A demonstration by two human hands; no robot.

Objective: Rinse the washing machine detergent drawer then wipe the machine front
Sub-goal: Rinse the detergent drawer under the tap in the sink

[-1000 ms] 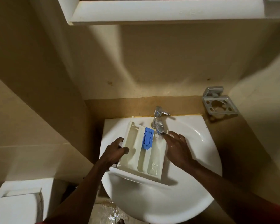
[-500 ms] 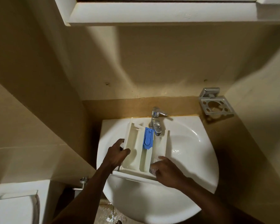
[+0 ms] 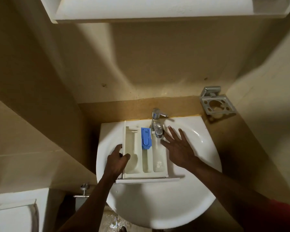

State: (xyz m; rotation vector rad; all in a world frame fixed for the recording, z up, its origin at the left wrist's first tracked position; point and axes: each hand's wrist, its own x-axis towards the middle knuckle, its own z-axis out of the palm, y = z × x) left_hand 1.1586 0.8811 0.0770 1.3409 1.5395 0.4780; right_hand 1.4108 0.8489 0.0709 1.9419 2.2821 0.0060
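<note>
The white detergent drawer (image 3: 146, 162) lies across the white sink (image 3: 191, 195), its far end under the chrome tap (image 3: 156, 124). A blue insert (image 3: 146, 138) sits in its middle compartment. My left hand (image 3: 117, 162) grips the drawer's left wall, thumb inside the left compartment. My right hand (image 3: 177, 146) hovers with spread fingers over the drawer's right edge, just right of the tap's spout, holding nothing. Foam or water lies in the right compartment. The washing machine is out of view.
A metal toothbrush holder (image 3: 217, 103) is fixed to the wall at the right. A white cabinet (image 3: 141, 10) hangs overhead. A toilet cistern (image 3: 12, 213) and a wall valve (image 3: 84, 190) are at the lower left. The floor below looks wet.
My right hand has lifted out of the drawer's near right compartment and moved up to the tap with fingers spread. My left hand keeps its grip; the drawer now sits straighter.
</note>
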